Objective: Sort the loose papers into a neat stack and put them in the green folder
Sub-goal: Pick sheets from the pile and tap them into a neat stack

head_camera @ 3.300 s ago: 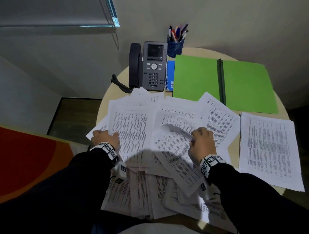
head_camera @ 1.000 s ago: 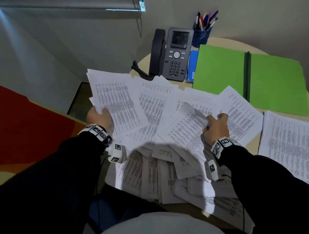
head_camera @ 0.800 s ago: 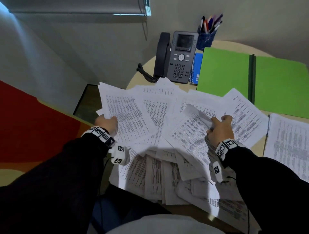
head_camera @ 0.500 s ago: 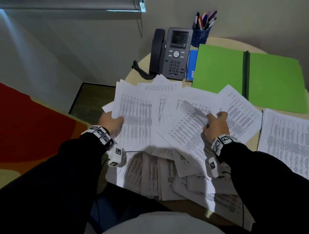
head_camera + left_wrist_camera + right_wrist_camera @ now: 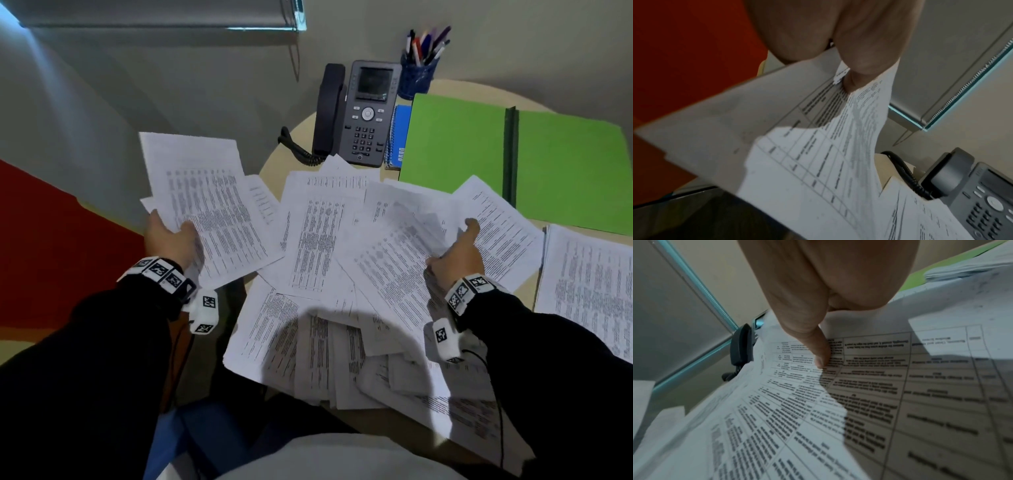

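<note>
Your left hand (image 5: 169, 236) pinches a few thin, floppy sheets (image 5: 205, 209) lifted off the table's left edge, your right hand (image 5: 457, 255) grips a sheet in the loose papers (image 5: 329, 240) before the open green folder (image 5: 455, 137), so I think you should hold them near an edge and support them, because they bend and slide easily.

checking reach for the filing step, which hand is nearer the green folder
Right. The right hand grips sheets just in front of the green folder, near its front edge. The left hand holds sheets off the table's left side, far from it.
</note>
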